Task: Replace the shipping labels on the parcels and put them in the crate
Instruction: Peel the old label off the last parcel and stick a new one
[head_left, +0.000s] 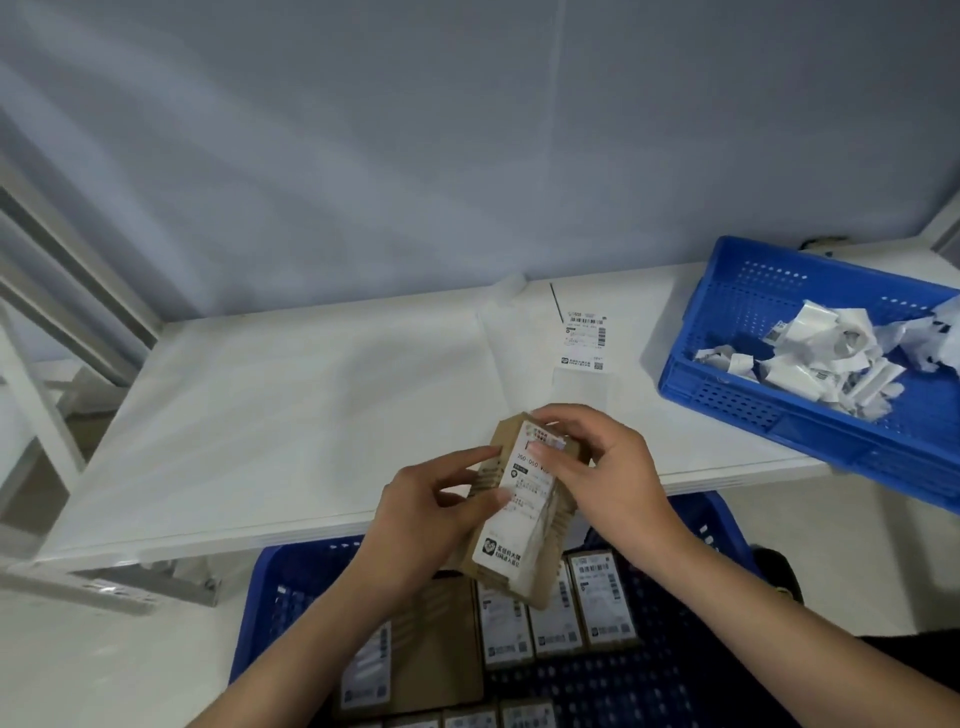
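From the head camera, a small cardboard parcel is held in the air over the near edge of the white table, just below the middle of the view. The left hand grips its left side, thumb and fingers curled round the box. The right hand comes in from 4 o'clock; its fingertips pinch the white shipping label near the top end of the box, where the label looks wrinkled and partly lifted. At 6 o'clock, under the hands, a blue crate holds more labelled boxes lying flat. At 2 o'clock a second blue crate sits on the table with crumpled label scraps inside. A fresh label sheet lies flat on the table at 12 o'clock from the parcel.
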